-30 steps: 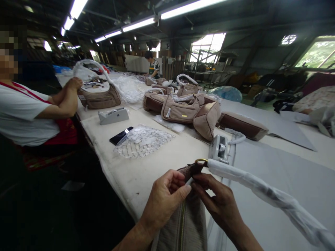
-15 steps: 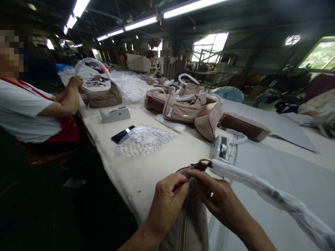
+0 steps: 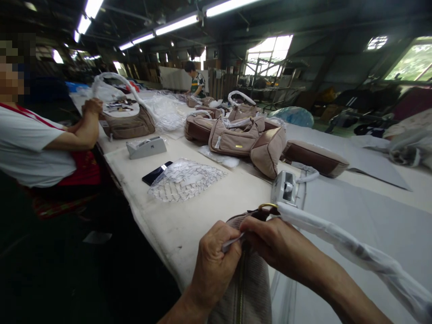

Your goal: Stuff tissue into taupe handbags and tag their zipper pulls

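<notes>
A taupe ribbed handbag (image 3: pixel 256 292) is right in front of me, its gold zip (image 3: pixel 240 288) running lengthwise. Over its far end, my left hand (image 3: pixel 214 261) pinches a thin white strip (image 3: pixel 231 243) between thumb and fingers. My right hand (image 3: pixel 275 238) is closed against the same spot, its fingertips meeting the strip's other end; its lower fingers are hidden. Just beyond the hands, a gold ring (image 3: pixel 268 205) joins the bag to a strap (image 3: pixel 340 236) wrapped in white film, which trails off to the right.
Several similar handbags (image 3: pixel 232 139) are heaped across the table. Nearer lie a black phone (image 3: pixel 157 173), a patterned plastic bag (image 3: pixel 185 182), a grey holder (image 3: pixel 146 148) and a grey dispenser-like device (image 3: pixel 284 186). At left, a seated co-worker (image 3: pixel 37 144) handles another handbag (image 3: pixel 130 126).
The white strip now shows between my left thumb and fingers. My right hand has closed in a tighter pinch, and its forearm has swung out to the right.
</notes>
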A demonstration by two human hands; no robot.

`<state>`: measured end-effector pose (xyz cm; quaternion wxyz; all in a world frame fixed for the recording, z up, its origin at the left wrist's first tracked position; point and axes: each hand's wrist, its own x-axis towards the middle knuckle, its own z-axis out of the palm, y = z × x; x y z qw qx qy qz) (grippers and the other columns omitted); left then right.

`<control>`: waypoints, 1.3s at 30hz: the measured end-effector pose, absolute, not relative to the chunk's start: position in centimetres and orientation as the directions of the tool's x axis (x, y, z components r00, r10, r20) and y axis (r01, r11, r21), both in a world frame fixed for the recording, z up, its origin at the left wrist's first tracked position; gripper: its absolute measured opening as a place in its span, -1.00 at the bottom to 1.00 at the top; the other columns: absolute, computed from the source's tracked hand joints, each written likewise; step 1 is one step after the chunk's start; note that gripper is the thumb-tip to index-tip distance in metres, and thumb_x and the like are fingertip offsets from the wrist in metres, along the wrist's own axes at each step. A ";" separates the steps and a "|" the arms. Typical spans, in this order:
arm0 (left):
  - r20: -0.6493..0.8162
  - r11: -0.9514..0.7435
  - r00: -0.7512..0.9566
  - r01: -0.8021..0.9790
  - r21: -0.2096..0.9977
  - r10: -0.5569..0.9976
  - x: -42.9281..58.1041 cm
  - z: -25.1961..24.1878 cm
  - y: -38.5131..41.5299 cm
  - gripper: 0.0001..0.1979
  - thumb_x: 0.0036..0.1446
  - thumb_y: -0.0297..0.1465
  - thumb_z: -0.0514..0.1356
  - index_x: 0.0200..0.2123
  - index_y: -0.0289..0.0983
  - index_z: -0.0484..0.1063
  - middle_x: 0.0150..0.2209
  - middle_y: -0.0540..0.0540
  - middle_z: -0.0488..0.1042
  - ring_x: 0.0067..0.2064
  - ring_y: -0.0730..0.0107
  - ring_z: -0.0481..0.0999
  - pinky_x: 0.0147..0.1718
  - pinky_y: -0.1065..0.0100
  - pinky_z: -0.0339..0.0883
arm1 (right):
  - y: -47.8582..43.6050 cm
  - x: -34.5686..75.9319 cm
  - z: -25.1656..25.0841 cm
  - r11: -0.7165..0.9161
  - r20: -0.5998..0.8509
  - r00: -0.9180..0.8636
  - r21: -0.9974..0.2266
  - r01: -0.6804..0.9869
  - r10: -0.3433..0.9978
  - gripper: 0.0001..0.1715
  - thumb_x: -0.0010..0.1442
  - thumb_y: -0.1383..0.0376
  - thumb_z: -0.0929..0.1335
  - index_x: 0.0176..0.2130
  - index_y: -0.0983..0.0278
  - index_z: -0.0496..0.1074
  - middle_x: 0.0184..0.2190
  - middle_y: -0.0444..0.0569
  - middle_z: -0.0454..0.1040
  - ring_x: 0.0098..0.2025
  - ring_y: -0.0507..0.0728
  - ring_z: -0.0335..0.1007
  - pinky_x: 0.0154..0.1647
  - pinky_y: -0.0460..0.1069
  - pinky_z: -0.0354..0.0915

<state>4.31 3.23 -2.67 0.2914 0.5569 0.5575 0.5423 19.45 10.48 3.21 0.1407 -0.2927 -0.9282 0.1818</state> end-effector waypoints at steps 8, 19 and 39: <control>0.073 -0.054 -0.210 0.094 0.994 0.975 4.2 -3.2 2.9 -0.83 0.16 -0.30 0.15 -0.28 -0.26 0.48 -0.45 0.02 0.45 -0.42 0.47 0.39 -0.42 0.48 0.28 | 10.7 19.8 2.3 0.718 0.151 -0.771 -0.507 0.477 0.619 -0.82 0.22 0.43 0.21 -0.35 0.26 0.36 -0.52 -0.13 0.34 -0.51 -0.01 0.22 -0.50 -0.12 0.04; 0.248 -0.230 -0.347 0.092 0.969 0.905 5.1 -4.3 2.7 -0.89 0.13 -0.44 0.10 -0.36 -0.23 0.43 -0.54 0.10 0.31 -0.57 0.58 0.24 -0.54 0.52 0.20 | 11.0 20.5 0.2 0.902 0.467 -0.788 -0.347 0.255 0.402 -0.81 0.25 0.47 0.24 -0.17 0.27 0.37 -0.51 -0.14 0.39 -0.55 -0.04 0.27 -0.55 -0.13 0.09; -0.422 0.441 0.136 -0.359 0.822 0.896 3.0 -2.2 3.6 -0.60 0.05 -0.07 0.16 -0.41 -0.35 0.36 -0.55 -0.08 0.48 -0.66 0.54 0.39 -0.70 0.56 0.13 | 11.7 21.4 -3.3 0.975 0.680 -0.733 0.151 0.165 0.019 -0.66 0.24 0.51 0.24 0.03 0.54 0.26 -0.47 -0.01 0.48 -0.45 0.08 0.31 -0.46 0.00 0.19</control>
